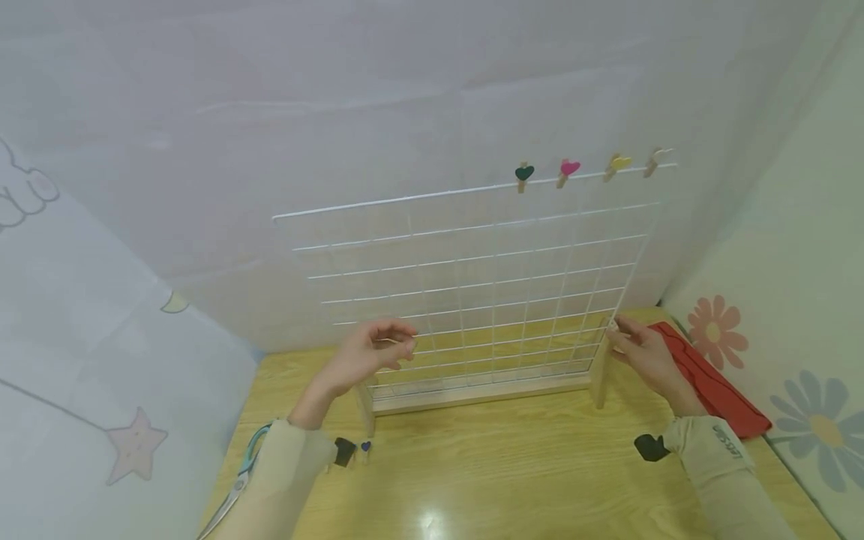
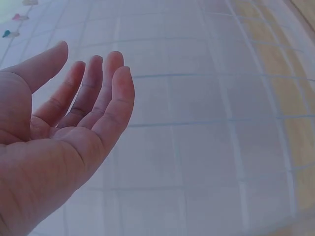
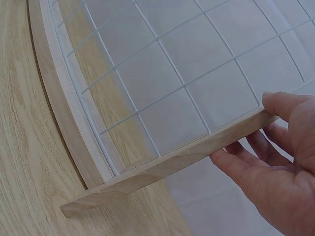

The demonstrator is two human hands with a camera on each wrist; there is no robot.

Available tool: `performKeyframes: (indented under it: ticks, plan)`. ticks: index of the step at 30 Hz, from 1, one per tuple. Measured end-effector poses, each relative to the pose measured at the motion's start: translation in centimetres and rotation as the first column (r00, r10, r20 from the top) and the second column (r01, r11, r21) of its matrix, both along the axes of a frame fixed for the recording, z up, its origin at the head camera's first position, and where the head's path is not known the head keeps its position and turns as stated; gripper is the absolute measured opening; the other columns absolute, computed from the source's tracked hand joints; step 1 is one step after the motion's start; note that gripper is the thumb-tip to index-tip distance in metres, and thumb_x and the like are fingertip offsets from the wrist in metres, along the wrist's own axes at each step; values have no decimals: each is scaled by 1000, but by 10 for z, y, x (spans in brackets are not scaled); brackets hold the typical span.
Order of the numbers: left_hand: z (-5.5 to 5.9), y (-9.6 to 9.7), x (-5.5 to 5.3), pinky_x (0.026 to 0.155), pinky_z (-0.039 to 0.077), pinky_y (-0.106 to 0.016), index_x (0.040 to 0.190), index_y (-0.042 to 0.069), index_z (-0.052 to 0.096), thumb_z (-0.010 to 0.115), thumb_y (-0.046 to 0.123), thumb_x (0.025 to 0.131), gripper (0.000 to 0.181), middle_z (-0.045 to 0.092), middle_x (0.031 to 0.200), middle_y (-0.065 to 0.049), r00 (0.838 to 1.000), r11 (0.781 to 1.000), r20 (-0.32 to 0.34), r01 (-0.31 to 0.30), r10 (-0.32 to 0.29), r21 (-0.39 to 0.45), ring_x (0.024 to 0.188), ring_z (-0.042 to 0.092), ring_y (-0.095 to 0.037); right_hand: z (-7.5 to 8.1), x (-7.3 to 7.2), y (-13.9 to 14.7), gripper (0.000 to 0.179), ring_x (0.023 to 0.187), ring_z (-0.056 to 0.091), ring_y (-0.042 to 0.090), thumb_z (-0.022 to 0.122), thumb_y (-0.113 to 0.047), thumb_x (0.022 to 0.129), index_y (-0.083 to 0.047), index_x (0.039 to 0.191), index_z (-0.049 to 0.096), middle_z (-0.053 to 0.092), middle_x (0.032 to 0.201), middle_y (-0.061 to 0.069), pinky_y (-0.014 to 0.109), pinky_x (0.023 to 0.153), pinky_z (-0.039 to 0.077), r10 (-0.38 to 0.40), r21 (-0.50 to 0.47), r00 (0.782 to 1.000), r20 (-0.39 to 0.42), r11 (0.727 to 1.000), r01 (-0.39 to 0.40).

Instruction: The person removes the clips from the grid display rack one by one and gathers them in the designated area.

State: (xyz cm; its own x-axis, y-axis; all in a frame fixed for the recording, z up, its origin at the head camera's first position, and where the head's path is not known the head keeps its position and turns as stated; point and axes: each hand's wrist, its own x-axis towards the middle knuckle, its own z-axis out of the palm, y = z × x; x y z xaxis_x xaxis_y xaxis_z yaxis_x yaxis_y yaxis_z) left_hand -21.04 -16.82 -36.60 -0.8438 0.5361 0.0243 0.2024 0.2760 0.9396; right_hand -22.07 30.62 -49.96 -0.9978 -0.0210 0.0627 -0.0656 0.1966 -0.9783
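- Fingers of my right hand pinch the right post, thumb on one face, others opposite; probably to steady the stand.
- Left hand: fingers loosely curled, thumb apart, holding nothing; in front of the grid's left part, can't tell why.
- Wire grid upright, toward the table's back edge; wooden rail along its bottom, likely there to keep it standing.
- Green clip, pink clip, yellow clip, pale clip along the top wire's right half, spaced apart, presumably so each shows.
- Blue clip on table, just in front of the left post.
- Scissors by table's left edge, partly behind my left sleeve; out of the way, I'd guess.
- Red item by table's right edge, beyond my right wrist; can't tell what.
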Motion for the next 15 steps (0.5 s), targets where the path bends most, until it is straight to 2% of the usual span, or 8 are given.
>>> performKeyframes:
  ticks: [3, 9, 15]
  plan:
    - [19, 12, -4, 76, 57, -39, 121, -2, 58, 61, 12, 95, 30, 64, 111, -16, 999, 1000, -41, 15, -16, -13, 94, 66, -27, 1, 2, 0, 64, 96, 52, -12, 52, -21, 101, 11, 146, 21, 33, 136, 31, 18, 82, 51, -1, 13, 1000, 8, 1000, 1]
    - [54, 31, -12, 76, 56, -41, 119, 1, 61, 63, 9, 93, 27, 64, 111, -13, 993, 999, -112, 39, -41, -21, 96, 65, -31, 2, 3, 0, 63, 96, 51, -12, 51, -22, 101, 11, 146, 22, 34, 136, 30, 21, 83, 52, -1, 37, 1000, 9, 999, 1]
    - [90, 44, -17, 77, 55, -38, 118, 3, 62, 65, 8, 92, 27, 65, 109, -10, 979, 997, -196, 52, -61, -52, 94, 64, -21, 2, 2, 0, 63, 97, 53, -11, 51, -23, 101, 11, 146, 23, 34, 135, 28, 19, 83, 51, 3, 19, 1000, 2, 1000, -3]
